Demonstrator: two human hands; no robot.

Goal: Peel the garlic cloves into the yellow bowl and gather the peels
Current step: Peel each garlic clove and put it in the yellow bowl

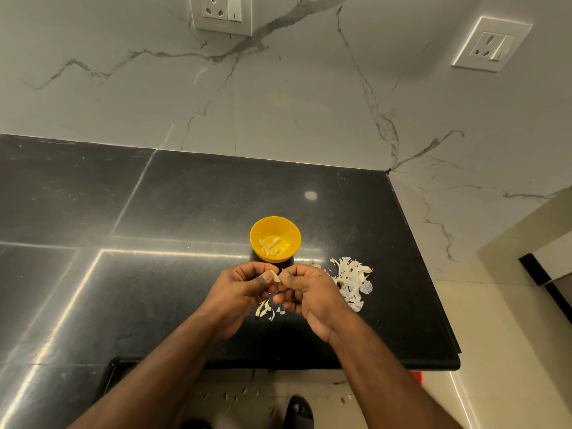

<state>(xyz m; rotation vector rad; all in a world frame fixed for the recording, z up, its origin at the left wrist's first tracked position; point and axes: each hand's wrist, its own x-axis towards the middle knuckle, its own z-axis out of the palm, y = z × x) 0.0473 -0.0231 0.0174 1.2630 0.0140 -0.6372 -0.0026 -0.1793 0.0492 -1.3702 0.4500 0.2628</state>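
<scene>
While you are working just above the near rim of the yellow bowl (275, 238), your left hand (240, 292) and your right hand (305, 292) are meeting fingertip to fingertip, both with fingers curled in, and you are pinching a single garlic clove (275, 275) between them, the left thumb pressing on its side while the right thumb and forefinger are closing on the end nearest them. You are handling something small and very light here, firm at the core but wrapped in a papery skin that is looking dry and brittle, so it is likely going to tear in flakes rather than slide off whole. I am judging the bare flesh to be slick and a little sticky once exposed, so you are better off gripping the clove by its still-covered flanks and picking at the skin from a tip, where it lifts most easily. Peeled cloves (273, 245) are already lying in the bottom of the bowl, which is sitting on the black table (185, 212) just beyond your hands. A loose heap of peels (351, 281) is lying to the right of your right hand, and a few more scraps (264, 309) are lying under your hands; those flakes are looking feather-light, so sweeping them together gently is probably going to serve you better than pinching each one.
</scene>
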